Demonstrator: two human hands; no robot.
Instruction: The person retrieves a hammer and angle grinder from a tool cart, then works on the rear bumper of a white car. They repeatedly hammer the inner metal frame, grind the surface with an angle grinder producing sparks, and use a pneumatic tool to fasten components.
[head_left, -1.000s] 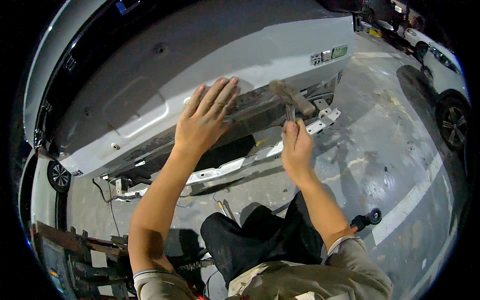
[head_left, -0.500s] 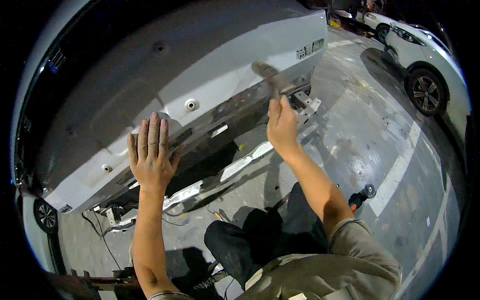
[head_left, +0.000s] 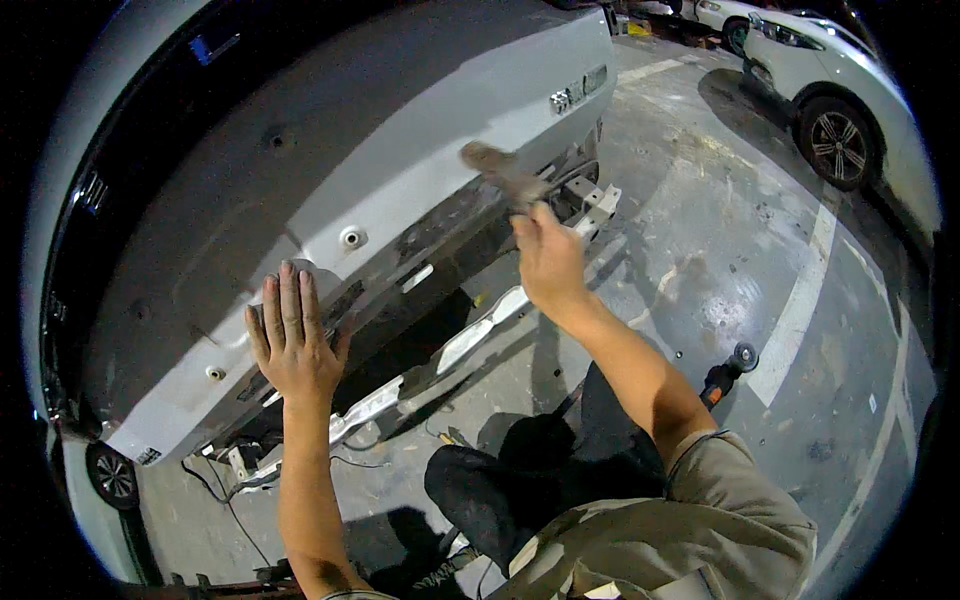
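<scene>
Head view: the person's left hand (head_left: 300, 350) is holding nothing, lying flat with fingers slightly spread, apparently resting on the pale tailgate (head_left: 400, 185), which is filling upper left to centre. The right hand (head_left: 550, 258) is gripping a blurred hammer (head_left: 498, 170) at upper centre; contact is not showing. Work seems to be ongoing; finished and remaining portions are not showing clearly.

The car panel (head_left: 400, 165) looks smooth, the trousers (head_left: 540, 480) matt cloth.
</scene>
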